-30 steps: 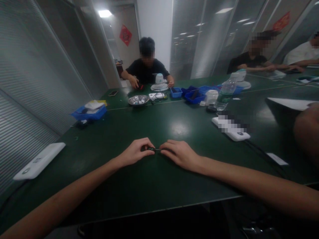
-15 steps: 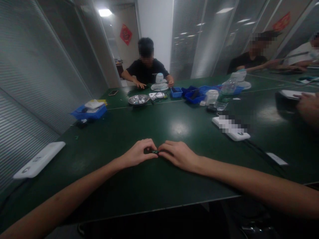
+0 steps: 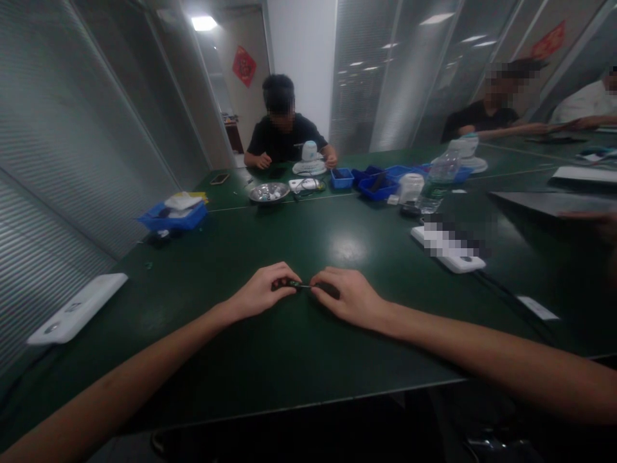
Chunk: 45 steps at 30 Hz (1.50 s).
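Note:
My left hand and my right hand rest close together on the dark green table, fingertips nearly meeting. Between them lies a small dark part with a red spot and a thin pin sticking out to the right. The left fingers pinch that part. The right fingers are curled over a second small dark piece and touch the pin's end. Both forearms reach in from the lower corners.
A white flat device lies at the left edge, another at the right with a cable. Farther off stand blue bins, a metal bowl and a water bottle. Other people sit at the far end and right side.
My hands have stayed in place, with the fingers shifting slightly around the small part. The hand of the person at the right edge has drawn back out of view.

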{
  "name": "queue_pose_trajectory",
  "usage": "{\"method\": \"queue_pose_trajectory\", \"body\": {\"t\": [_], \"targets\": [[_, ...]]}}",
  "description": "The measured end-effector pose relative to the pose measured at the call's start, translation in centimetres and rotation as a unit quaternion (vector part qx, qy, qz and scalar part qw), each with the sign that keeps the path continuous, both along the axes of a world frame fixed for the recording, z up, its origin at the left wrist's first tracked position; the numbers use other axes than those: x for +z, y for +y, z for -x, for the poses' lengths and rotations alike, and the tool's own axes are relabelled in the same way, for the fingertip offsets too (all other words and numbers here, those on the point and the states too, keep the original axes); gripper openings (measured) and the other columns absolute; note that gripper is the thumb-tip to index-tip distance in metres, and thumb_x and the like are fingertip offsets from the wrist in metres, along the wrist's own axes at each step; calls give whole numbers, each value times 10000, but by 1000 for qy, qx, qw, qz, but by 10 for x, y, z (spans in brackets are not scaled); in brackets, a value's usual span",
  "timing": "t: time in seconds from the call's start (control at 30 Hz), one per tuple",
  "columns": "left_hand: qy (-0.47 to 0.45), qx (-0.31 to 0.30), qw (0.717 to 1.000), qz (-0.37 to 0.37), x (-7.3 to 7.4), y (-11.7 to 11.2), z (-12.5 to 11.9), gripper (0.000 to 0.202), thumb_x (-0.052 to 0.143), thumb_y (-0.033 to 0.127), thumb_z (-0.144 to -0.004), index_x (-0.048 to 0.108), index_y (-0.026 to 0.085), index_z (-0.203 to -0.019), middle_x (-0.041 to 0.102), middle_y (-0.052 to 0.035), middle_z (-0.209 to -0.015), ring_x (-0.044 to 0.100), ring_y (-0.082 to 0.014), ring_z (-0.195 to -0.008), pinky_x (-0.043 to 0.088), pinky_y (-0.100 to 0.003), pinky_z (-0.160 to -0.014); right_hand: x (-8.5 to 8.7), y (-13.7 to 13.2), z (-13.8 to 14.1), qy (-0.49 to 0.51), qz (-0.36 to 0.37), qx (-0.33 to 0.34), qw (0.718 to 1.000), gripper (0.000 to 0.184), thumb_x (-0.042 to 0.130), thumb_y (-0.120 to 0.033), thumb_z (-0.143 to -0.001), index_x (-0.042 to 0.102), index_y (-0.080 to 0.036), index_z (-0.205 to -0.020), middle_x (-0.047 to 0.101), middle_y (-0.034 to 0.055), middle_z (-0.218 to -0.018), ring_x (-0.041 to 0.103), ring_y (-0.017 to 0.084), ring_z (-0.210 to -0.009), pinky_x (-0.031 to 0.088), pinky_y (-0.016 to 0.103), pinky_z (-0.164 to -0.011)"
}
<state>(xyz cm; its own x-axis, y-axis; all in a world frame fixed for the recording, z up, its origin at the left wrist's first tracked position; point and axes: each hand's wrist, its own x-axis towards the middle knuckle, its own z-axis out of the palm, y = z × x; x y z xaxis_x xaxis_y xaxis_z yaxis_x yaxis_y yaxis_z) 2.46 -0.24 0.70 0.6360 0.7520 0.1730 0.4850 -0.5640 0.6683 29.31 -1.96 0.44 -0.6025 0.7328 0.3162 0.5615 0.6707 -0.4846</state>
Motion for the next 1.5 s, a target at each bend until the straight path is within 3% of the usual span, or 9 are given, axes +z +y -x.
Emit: {"method": "queue_pose_trajectory", "body": {"t": [0.7, 0.93, 1.4, 1.5], "targets": [[1, -14, 1000, -2, -2, -1, -3, 190, 658, 287, -985, 716, 203, -1145, 645, -61, -1066, 606, -186, -924, 487, -309, -825, -3, 2, 0, -14, -22, 23, 999, 213, 568, -315, -1036, 722, -202, -1132, 698, 48, -968, 638, 159, -769, 459, 279, -698], [5, -35, 999, -15, -3, -2, -4, 206, 658, 288, -987, 700, 207, -1172, 649, -71, -1119, 605, -211, -1010, 486, -336, -886, -3, -1, 5, -33, -30, 41, 998, 269, 525, -359, -1069, 708, -211, -1200, 698, 70, -1031, 674, 181, -846, 502, 297, -760], [8, 6, 1000, 20, -3, -2, -2, 422, 708, 294, -934, 620, 230, -1341, 646, -50, -1048, 607, -201, -940, 487, -321, -824, -4, 2, -1, -11, -7, 0, 1000, 259, 544, -346, -1059, 730, -205, -1173, 723, 80, -1045, 685, 195, -872, 519, 323, -797], [16, 15, 1000, 4, -1, 0, 5, 322, 688, 327, -947, 667, 219, -1250, 657, -66, -1082, 608, -211, -969, 496, -343, -855, -5, 2, -4, 4, -4, -24, 1000, 266, 541, -354, -1059, 733, -202, -1164, 729, 83, -1039, 689, 194, -859, 530, 331, -800]]}}
